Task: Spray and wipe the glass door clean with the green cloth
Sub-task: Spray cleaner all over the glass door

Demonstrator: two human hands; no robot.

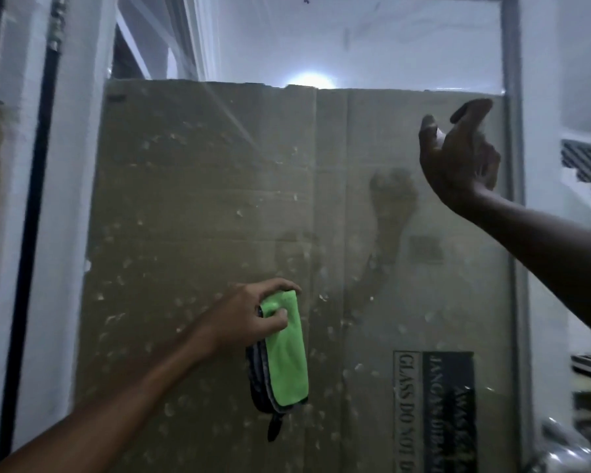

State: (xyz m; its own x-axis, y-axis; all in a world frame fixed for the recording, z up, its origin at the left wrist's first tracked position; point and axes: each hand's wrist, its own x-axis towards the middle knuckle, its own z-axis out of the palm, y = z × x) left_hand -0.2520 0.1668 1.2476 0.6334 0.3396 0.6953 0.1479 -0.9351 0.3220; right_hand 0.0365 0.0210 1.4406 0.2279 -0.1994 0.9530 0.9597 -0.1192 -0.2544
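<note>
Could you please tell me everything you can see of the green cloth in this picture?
The green cloth is a soft, bright green fabric, folded into a long strip with darker grey and black layers showing along its left edge and bottom. It hangs vertically in front of the spotted glass door; contact with the glass cannot be told. The left hand grips its top end.
</note>
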